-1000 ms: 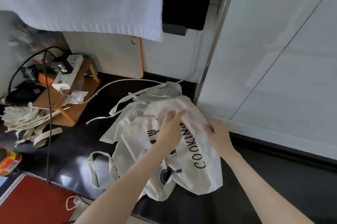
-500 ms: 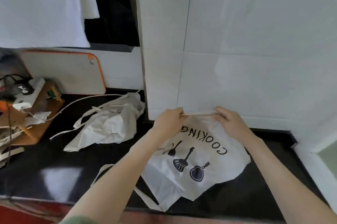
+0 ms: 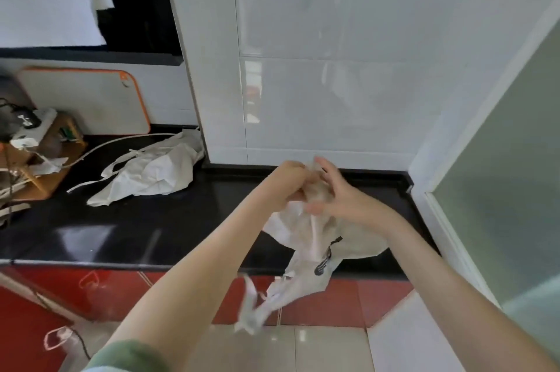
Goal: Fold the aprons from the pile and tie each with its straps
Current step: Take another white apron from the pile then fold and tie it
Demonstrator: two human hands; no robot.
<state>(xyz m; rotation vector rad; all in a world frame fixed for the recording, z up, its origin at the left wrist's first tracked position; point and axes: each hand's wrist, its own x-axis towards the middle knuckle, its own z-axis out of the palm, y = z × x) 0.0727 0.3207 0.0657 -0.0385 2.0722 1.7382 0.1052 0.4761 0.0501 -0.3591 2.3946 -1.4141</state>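
Cream apron point(image 3: 303, 280), flat on the black tabletop point(image 3: 136, 229) half a second ago, now hangs bunched over the front edge. My left hand point(image 3: 291, 182) grips the bunch; my right hand point(image 3: 344, 197) cups it, but the blur hides whether it grips. No fold is made yet, I judge. The pile point(image 3: 151, 173) lies well apart.

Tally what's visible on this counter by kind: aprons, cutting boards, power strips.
Aprons: 2 (held apron, crumpled apron; the heap may hide more)
Cutting board: 1
Power strip: 1
Total: 4
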